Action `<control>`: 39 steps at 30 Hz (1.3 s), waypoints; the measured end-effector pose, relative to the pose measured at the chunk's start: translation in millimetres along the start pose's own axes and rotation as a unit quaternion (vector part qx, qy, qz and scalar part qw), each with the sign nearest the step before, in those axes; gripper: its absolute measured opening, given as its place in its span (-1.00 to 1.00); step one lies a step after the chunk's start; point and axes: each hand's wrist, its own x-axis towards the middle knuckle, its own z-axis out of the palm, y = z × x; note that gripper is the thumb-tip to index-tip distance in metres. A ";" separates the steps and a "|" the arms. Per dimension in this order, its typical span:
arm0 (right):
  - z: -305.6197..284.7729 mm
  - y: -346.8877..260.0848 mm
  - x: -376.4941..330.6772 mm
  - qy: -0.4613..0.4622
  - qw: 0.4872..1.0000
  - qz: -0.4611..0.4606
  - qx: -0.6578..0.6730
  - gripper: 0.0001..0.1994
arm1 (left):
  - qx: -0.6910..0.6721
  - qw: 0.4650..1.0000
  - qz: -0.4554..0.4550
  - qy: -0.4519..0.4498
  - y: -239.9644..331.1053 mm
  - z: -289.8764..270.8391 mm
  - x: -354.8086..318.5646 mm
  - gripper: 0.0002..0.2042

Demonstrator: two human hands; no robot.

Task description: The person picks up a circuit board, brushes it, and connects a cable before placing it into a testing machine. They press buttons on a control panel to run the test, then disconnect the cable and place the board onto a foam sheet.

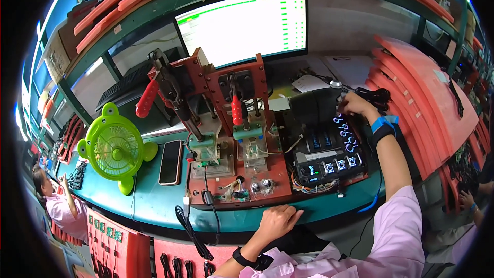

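A black control box [321,153] with rows of lit knobs and a grey strip sits on the right part of the bench. At its far right corner my right hand [356,104] is closed, fingertips pinched on a small knob at the end of the lit row; the fingers partly hide it. My left hand [278,222] rests at the bench's front edge, fingers loosely curled in and nothing seen in them. Just beyond it stands a red test fixture [278,183] with two toggle clamps, their red handles [236,110] upright, and green circuit boards [205,155] under the clamps.
Left of the fixture are a phone [170,162] and a green fan [115,146]. A lit monitor [247,25] stands behind. Pink foam sheets [417,103] are stacked at right. Black cables [191,231] hang over the front edge. Other people work at far left and right.
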 end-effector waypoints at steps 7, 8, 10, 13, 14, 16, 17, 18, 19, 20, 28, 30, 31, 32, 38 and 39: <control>-26.7 -16.7 13.8 0.300 0.912 -0.077 -0.269 -0.77 | -0.008 1.000 0.001 -0.026 4.6 1.2 5.5 -0.73; -25.8 -39.8 13.7 0.417 0.870 -0.075 -0.251 -0.76 | -0.009 1.000 0.008 -0.026 3.6 3.2 7.8 -0.73; -12.8 -76.2 22.2 0.453 0.838 -0.229 -0.202 -0.68 | -0.009 0.999 0.017 -0.037 2.5 1.3 3.3 -0.73; 36.7 -142.2 24.3 0.207 0.894 -0.184 -0.351 -0.64 | -0.007 0.999 0.010 -0.032 1.5 0.4 3.3 -0.73; 57.6 -138.8 36.2 0.141 0.912 -0.150 -0.354 -0.64 | -0.012 0.999 0.023 -0.035 3.6 2.0 5.8 -0.73; 73.3 -143.0 45.5 0.072 0.925 -0.123 -0.352 -0.60 | -0.012 0.999 0.019 -0.032 3.3 2.5 2.8 -0.73; 74.9 -142.2 49.7 0.081 0.936 -0.089 -0.330 -0.56 | -0.012 0.999 0.015 -0.029 2.7 2.4 2.6 -0.73; 79.8 -142.3 48.4 0.084 0.946 -0.053 -0.308 -0.52 | -0.017 0.999 0.011 -0.029 2.6 2.8 1.3 -0.73; 84.8 -142.6 47.8 0.086 0.954 -0.018 -0.287 -0.48 | -0.012 0.999 0.016 -0.033 1.9 2.3 2.6 -0.73; 87.6 -142.9 48.3 0.079 0.954 -0.017 -0.289 -0.48 | -0.008 0.999 0.020 -0.036 0.9 1.9 4.2 -0.73; 87.5 -148.6 48.7 0.131 0.940 -0.003 -0.315 -0.37 | -0.010 0.999 0.018 -0.030 0.0 -1.0 -0.6 -0.73; 86.6 -148.9 50.6 0.086 0.954 0.007 -0.286 -0.36 | -0.010 0.999 0.015 -0.030 1.1 -0.8 -1.1 -0.73; 85.2 -149.9 50.0 0.064 0.960 0.012 -0.271 -0.36 | -0.009 0.999 0.015 -0.028 1.1 -0.2 -1.5 -0.73; 82.6 -150.0 48.5 0.066 0.961 0.011 -0.270 -0.36 | -0.008 1.000 0.015 -0.026 1.3 0.6 -1.5 -0.73; 62.1 -151.7 1.3 -0.056 0.953 -0.054 -0.294 -0.22 | -0.007 1.000 0.014 -0.023 3.1 2.5 1.4 -0.73; 60.2 -169.6 -29.9 -0.099 0.940 -0.068 -0.320 -0.27 | -0.002 1.000 0.002 -0.020 -0.9 -1.1 -2.7 -0.72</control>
